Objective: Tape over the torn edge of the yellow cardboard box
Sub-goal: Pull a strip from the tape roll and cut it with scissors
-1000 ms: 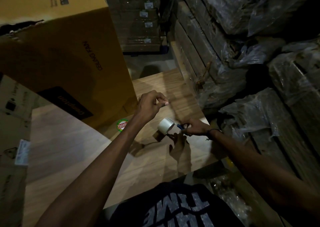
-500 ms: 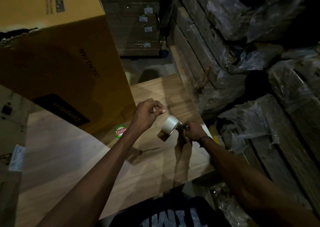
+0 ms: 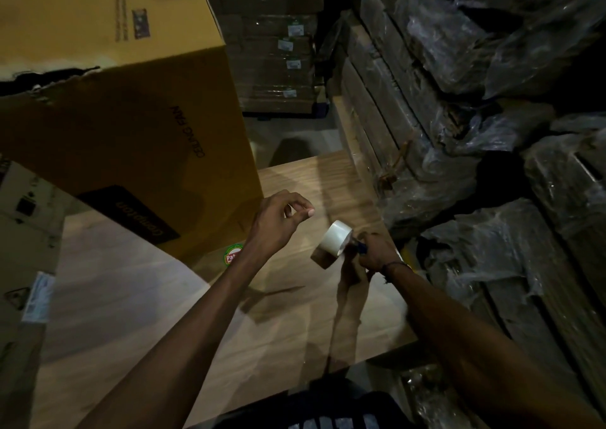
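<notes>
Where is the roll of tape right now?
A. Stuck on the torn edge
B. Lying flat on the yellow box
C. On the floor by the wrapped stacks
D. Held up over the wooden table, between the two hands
D: the roll sits above the table, at the right hand, with the left hand raised just beside it, well short of the box's torn edge.

I am seeing a dim view; light is falling from upper left, hands are casting long shadows on the wooden board point(image 3: 131, 297), edges are bowing.
</notes>
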`<state>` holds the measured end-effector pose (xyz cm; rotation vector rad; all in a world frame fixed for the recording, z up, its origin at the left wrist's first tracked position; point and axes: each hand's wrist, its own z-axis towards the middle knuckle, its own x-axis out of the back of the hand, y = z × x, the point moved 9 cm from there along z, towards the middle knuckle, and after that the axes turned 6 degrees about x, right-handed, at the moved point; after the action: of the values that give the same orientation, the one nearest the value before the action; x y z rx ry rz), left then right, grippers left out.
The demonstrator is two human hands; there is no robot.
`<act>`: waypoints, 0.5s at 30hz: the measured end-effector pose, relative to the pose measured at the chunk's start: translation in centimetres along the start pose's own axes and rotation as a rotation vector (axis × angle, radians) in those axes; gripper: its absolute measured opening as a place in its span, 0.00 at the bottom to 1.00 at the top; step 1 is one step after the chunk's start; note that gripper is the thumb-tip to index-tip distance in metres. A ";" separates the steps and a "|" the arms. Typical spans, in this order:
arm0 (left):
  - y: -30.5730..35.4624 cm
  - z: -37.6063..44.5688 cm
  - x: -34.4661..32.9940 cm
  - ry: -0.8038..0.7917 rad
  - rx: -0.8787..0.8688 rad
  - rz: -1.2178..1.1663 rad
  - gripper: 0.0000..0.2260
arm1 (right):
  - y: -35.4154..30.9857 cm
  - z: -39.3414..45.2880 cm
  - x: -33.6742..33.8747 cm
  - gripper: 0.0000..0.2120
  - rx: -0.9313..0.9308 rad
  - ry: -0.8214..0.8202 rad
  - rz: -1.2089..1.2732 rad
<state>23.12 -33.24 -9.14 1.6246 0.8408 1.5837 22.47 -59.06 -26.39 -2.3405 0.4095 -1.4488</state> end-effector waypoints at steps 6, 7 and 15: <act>-0.2 0.5 1.6 0.047 0.032 -0.083 0.02 | -0.3 -0.1 0.6 0.24 0.060 0.017 -0.001; -0.3 0.6 1.7 0.052 0.040 -0.085 0.02 | -0.3 -0.2 0.5 0.24 0.057 0.006 -0.004; -0.1 0.5 2.9 0.073 0.051 -0.100 0.01 | -1.0 -0.1 0.5 0.25 0.048 0.000 0.007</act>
<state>23.77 -30.78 -7.63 1.5437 0.9927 1.5708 22.65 -58.40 -25.49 -2.2994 0.3783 -1.4399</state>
